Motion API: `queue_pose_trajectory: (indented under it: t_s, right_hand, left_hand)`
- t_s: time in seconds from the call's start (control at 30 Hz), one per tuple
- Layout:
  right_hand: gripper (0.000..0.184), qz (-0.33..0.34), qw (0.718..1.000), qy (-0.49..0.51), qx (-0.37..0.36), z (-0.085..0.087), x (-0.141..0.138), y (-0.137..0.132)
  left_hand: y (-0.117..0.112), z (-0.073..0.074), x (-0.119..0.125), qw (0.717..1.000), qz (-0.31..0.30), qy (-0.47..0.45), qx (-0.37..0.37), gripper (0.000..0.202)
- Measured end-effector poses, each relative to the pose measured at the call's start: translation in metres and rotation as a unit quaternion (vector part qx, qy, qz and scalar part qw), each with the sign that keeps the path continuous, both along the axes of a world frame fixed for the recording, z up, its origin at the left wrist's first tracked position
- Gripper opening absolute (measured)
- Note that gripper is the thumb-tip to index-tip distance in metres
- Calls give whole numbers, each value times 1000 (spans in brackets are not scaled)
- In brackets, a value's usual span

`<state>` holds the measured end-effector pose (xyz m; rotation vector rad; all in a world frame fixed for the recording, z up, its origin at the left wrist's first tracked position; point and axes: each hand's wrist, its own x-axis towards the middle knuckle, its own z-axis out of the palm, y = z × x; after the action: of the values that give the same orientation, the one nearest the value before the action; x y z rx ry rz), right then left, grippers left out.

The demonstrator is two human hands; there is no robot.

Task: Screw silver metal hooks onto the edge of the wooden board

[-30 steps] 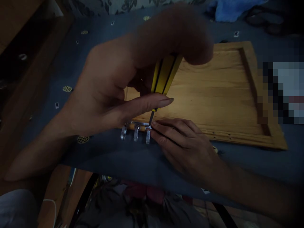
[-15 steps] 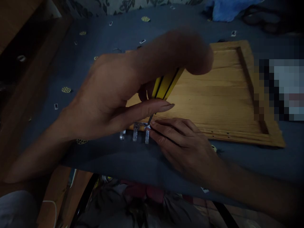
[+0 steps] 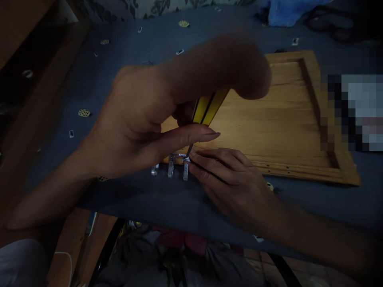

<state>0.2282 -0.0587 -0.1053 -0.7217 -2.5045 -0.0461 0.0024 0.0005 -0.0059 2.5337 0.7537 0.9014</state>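
My left hand [image 3: 140, 119] is closed around the yellow, black-striped handle of a screwdriver [image 3: 209, 108]. It tilts, with the shaft pointing down and its tip on a silver metal fitting [image 3: 186, 171] at the near edge of a framed wooden panel [image 3: 266, 119]. Several curved, hook-like metal parts of the fitting hang over that edge. My right hand [image 3: 236, 179] lies against the panel's edge, fingers pressed together and fingertips on the fitting beside the screwdriver tip. Those fingertips partly hide the fitting, and my left hand covers the panel's left part.
The panel lies on a dark blue patterned cloth [image 3: 119, 199]. A blue cloth [image 3: 284, 12] and a dark looped object [image 3: 332, 24] are at the back right. Dark wooden furniture [image 3: 44, 91] borders the left side. A pixelated patch hides something on the right.
The screwdriver's handle has turned slightly in my left hand: its black stripes have shifted. My left index finger has moved a little. My right hand stays in place.
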Motion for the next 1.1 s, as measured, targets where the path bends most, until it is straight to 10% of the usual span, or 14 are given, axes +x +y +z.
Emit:
queue_pose_trajectory:
  t_s: [0.27,0.6,1.1]
  right_hand:
    - [29,1,1000,-7,-9,0,0,0]
    - [28,10,1000,7,1,0,3,-1]
    - [27,-2,1000,0,-6,1,0,-1]
  left_hand:
    - [-1,12,2,998,-41,32,-42,36]
    - [16,-23,-23,995,34,55,74,70]
    - [-6,9,1,1000,4,8,-26,50]
